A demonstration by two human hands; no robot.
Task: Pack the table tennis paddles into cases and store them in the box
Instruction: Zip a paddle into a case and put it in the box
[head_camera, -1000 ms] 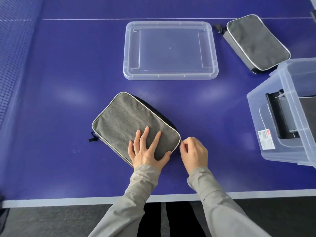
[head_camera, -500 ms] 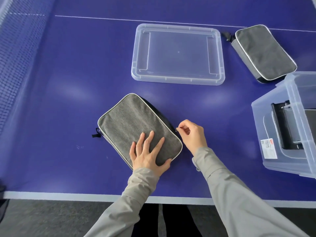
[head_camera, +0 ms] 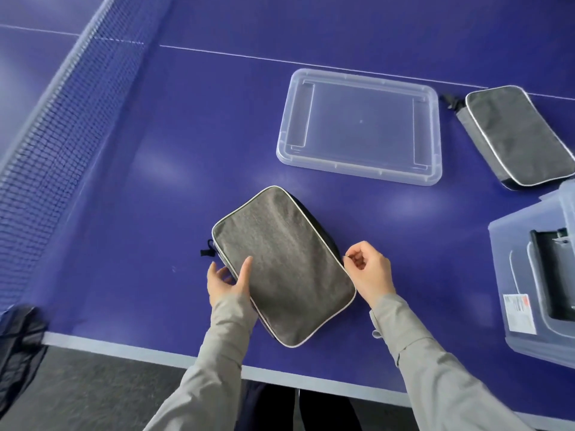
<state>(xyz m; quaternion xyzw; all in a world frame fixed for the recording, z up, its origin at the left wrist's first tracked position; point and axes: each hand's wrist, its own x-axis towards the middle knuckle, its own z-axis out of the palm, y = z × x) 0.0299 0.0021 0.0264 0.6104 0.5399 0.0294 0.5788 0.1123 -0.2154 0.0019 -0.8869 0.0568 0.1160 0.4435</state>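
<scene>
While the left hand (head_camera: 228, 283) grips the near case (head_camera: 280, 265), the right hand (head_camera: 371, 273) pinches its edge. The far case (head_camera: 516, 135) makes two; one lid (head_camera: 357, 129), one box (head_camera: 510, 244).

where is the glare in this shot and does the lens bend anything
Head view: pale glare patches on the blue table, up-left and up-right of the near grey case. Head view, left edge: the net bows slightly from the wide-angle lens.
</scene>
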